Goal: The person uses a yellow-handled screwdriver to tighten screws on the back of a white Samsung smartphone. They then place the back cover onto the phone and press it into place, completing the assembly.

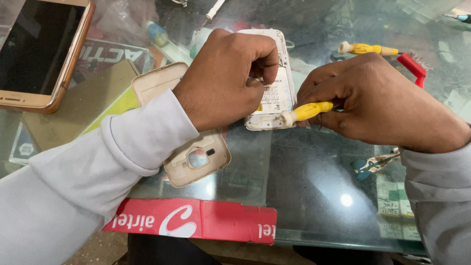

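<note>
glass table lay under the opened white phone, which my left hand pinned down, fingers curled shut on its edge. my right hand was closed around a yellow screwdriver, beside the phone. a beige back cover sat under my left wrist.

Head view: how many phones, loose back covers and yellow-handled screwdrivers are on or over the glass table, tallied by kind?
Phones: 2, the gold-framed phone with a dark screen and the opened white phone under the left hand.
Loose beige plastic back covers: 1.
Yellow-handled screwdrivers: 2, one in the right hand at, one lying behind.
Total: 5.
</note>
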{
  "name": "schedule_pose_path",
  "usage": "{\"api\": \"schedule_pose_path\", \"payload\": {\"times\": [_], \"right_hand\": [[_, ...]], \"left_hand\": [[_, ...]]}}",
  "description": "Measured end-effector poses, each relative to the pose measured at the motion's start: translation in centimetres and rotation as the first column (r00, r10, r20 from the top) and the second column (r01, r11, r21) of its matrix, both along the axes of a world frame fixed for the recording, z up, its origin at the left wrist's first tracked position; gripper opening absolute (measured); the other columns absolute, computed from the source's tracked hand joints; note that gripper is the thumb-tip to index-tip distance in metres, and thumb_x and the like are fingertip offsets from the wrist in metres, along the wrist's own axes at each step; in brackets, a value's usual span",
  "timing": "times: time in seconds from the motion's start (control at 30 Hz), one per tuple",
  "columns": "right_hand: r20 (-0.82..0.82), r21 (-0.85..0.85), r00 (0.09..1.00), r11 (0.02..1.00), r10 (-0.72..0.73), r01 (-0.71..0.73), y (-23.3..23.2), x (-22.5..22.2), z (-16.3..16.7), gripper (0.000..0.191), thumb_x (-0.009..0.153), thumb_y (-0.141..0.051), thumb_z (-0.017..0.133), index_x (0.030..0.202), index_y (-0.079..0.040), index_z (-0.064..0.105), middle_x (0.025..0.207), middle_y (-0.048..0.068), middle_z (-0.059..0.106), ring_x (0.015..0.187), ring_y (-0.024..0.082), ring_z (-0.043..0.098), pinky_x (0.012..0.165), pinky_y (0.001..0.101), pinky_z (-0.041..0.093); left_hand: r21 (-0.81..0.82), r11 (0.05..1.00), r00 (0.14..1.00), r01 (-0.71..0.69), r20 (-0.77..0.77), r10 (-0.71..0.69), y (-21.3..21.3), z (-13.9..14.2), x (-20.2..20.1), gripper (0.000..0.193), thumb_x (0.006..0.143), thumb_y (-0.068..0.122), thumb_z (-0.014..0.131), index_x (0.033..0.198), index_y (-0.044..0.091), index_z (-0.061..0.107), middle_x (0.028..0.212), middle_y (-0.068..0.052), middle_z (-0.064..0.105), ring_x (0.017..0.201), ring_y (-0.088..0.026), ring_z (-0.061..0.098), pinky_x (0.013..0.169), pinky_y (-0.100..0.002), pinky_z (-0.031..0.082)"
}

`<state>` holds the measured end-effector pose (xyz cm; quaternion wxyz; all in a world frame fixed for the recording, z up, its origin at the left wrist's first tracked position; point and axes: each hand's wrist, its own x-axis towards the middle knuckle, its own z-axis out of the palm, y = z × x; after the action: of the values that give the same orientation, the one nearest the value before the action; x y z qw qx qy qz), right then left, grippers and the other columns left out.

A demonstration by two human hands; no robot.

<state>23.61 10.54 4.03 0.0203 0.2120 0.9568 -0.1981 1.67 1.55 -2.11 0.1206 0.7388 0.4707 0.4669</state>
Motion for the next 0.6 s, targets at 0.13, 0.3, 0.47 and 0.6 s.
{"api": "schedule_pose_path", "payload": {"times": [0.13, 0.3, 0.47, 0.6], "right_hand": [[-0.048, 0.018, 0.998, 0.999, 0.05, -0.049, 0.18, 0.06, -0.05, 0.026, 0.067, -0.004, 0.083, 0.091, -0.01, 0.08, 0.094, -0.001, 0.078, 0.075, 0.016, 0.075, 0.065, 0.0323, 0.058], [-0.096, -0.026, 0.991, 0.995, 0.098, -0.101, 0.32, 0.17, -0.19, 0.026, 0.07, -0.006, 0.083, 0.095, -0.01, 0.078, 0.099, -0.001, 0.077, 0.079, 0.015, 0.075, 0.065, 0.0303, 0.059], [-0.05, -0.038, 0.997, 0.998, 0.055, -0.057, 0.25, 0.18, -0.09, 0.026, 0.07, -0.001, 0.08, 0.095, -0.01, 0.08, 0.099, -0.002, 0.078, 0.076, 0.015, 0.075, 0.063, 0.0304, 0.059], [-0.036, -0.004, 0.999, 0.999, 0.033, -0.034, 0.08, 0.05, -0.02, 0.024, 0.069, -0.006, 0.082, 0.092, -0.01, 0.08, 0.096, -0.002, 0.078, 0.074, 0.016, 0.075, 0.063, 0.0314, 0.058]], "left_hand": [[-0.029, 1.0, 1.0, -0.013, -0.003, 0.013, 0.0, 0.07, 0.0, 0.012, 0.072, -0.01, 0.062, 0.079, 0.0, 0.064, 0.074, -0.011, 0.069, 0.067, -0.019, 0.071, 0.063, -0.032, 0.055], [-0.012, 1.0, 1.0, -0.011, -0.004, 0.011, 0.01, 0.06, 0.03, 0.012, 0.072, -0.01, 0.062, 0.08, 0.0, 0.063, 0.075, -0.011, 0.068, 0.067, -0.019, 0.07, 0.063, -0.032, 0.054], [-0.013, 1.0, 1.0, -0.014, -0.005, 0.014, 0.0, 0.02, -0.03, 0.013, 0.072, -0.01, 0.062, 0.08, 0.0, 0.063, 0.074, -0.011, 0.068, 0.067, -0.02, 0.07, 0.063, -0.032, 0.054], [-0.021, 1.0, 1.0, -0.015, -0.008, 0.015, 0.0, 0.03, -0.04, 0.012, 0.072, -0.01, 0.063, 0.08, 0.0, 0.063, 0.074, -0.011, 0.068, 0.067, -0.02, 0.07, 0.063, -0.032, 0.054]]}}
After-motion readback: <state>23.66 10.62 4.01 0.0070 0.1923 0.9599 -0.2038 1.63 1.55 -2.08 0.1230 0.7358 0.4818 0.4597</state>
